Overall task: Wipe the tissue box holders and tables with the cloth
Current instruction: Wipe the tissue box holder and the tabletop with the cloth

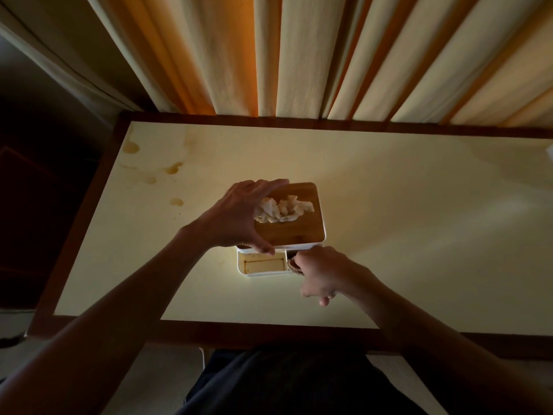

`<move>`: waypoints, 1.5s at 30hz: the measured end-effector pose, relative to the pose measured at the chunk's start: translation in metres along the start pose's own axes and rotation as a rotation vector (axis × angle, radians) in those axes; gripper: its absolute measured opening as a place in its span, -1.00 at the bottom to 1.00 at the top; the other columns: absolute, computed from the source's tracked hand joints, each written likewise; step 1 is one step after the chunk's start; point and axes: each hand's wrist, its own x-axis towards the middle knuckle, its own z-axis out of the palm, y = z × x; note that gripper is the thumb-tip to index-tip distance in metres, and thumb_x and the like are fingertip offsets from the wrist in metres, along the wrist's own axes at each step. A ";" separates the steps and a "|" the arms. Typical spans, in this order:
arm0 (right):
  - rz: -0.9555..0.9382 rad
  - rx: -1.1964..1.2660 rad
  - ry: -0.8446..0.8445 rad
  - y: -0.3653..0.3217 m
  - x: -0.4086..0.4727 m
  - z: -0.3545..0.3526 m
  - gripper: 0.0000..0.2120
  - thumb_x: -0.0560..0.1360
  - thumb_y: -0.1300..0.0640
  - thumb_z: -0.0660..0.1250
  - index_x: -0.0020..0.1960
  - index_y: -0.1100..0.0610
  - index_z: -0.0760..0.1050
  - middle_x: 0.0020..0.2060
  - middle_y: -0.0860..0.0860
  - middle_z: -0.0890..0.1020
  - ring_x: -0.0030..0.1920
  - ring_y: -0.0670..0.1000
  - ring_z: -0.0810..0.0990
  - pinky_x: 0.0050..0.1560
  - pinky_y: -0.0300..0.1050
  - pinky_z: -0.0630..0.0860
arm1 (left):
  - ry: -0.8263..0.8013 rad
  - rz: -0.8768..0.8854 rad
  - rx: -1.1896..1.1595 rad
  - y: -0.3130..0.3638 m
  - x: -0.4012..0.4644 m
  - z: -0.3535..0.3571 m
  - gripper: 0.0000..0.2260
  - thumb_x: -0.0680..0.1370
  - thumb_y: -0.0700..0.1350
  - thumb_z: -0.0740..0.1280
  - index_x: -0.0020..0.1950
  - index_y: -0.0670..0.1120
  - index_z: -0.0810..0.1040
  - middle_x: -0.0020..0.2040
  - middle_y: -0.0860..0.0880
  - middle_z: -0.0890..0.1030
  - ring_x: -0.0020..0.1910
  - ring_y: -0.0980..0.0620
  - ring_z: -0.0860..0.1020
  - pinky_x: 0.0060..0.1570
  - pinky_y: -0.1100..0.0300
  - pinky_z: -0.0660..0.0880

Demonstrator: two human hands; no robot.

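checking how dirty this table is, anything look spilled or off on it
Yes: brownish stains blotch the table at its far left corner, like dried spills, not yet wiped. The tissue sticking out of the tissue box holder looks crumpled. Nothing else stands out.

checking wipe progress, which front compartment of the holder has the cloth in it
The right compartment, where the right hand pushes the cloth; the left compartment shows bare.

pleated cream curtain [299, 55], brown stains [173, 168], dark floor [36, 190]
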 end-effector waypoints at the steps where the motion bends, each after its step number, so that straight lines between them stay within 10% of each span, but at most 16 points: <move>1: -0.008 -0.011 0.016 0.000 0.000 0.000 -0.96 0.51 0.27 0.28 -0.08 0.17 0.42 -0.39 0.03 0.67 -0.52 -0.11 0.60 -0.38 -0.24 0.48 | 0.003 0.000 0.004 0.000 0.000 0.000 0.07 0.18 0.12 0.65 0.56 0.14 0.12 0.45 0.00 0.34 0.24 0.17 0.14 0.23 0.18 0.16; 13: 0.020 0.014 0.327 -0.003 0.002 0.022 -0.84 0.47 0.32 0.30 -0.16 0.08 0.43 -0.30 0.02 0.44 -0.13 0.16 0.61 -0.22 -0.12 0.40 | 0.001 -0.004 -0.001 -0.001 -0.001 0.000 0.08 0.18 0.11 0.66 0.54 0.21 0.09 0.45 -0.02 0.36 0.32 0.04 0.24 0.22 0.16 0.19; 20: -0.255 0.815 0.351 0.056 -0.068 -0.019 -0.63 0.51 0.46 0.24 -0.04 0.10 0.73 -0.16 0.01 0.75 -0.63 -0.04 0.42 -0.59 -0.23 0.36 | -0.011 0.027 -0.040 -0.005 0.000 0.000 0.05 0.21 0.07 0.66 0.53 0.20 0.09 0.48 0.03 0.33 0.28 0.14 0.21 0.28 0.18 0.20; 26: 0.381 0.750 0.943 0.134 -0.077 -0.023 -0.83 0.52 0.19 0.26 -0.09 0.15 0.64 -0.30 0.14 0.69 -0.53 0.09 0.62 -0.37 -0.07 0.53 | -0.001 0.032 -0.046 -0.008 0.000 0.001 0.06 0.20 0.09 0.66 0.55 0.15 0.11 0.48 -0.02 0.33 0.37 0.01 0.25 0.29 0.16 0.21; 35: 0.124 1.790 0.818 0.044 -0.031 0.036 -0.83 0.64 0.15 0.25 0.03 0.25 0.53 -0.50 0.07 0.61 -0.57 -0.01 0.54 -0.51 -0.20 0.45 | 0.010 0.030 -0.050 -0.003 -0.001 0.002 0.04 0.22 0.07 0.65 0.52 0.20 0.07 0.48 -0.03 0.33 0.38 -0.03 0.25 0.29 0.17 0.19; 40: -0.321 1.097 1.188 0.005 -0.015 0.062 -0.75 0.64 0.12 0.27 0.30 0.08 0.53 -0.31 0.02 0.70 -0.43 -0.07 0.64 -0.38 -0.22 0.59 | 0.025 0.072 -0.029 -0.003 -0.001 0.000 0.06 0.21 0.05 0.67 0.57 0.07 0.13 0.47 -0.03 0.36 0.26 0.14 0.22 0.29 0.23 0.13; 45: -0.611 0.072 1.040 0.045 0.010 0.084 -0.35 0.46 0.21 0.22 0.54 0.08 0.23 0.52 0.02 0.36 -0.18 0.06 0.72 -0.32 -0.03 0.66 | -0.029 0.126 0.026 -0.008 -0.001 -0.002 0.05 0.20 0.03 0.67 0.54 0.16 0.11 0.43 0.02 0.38 0.22 0.20 0.21 0.18 0.58 -0.05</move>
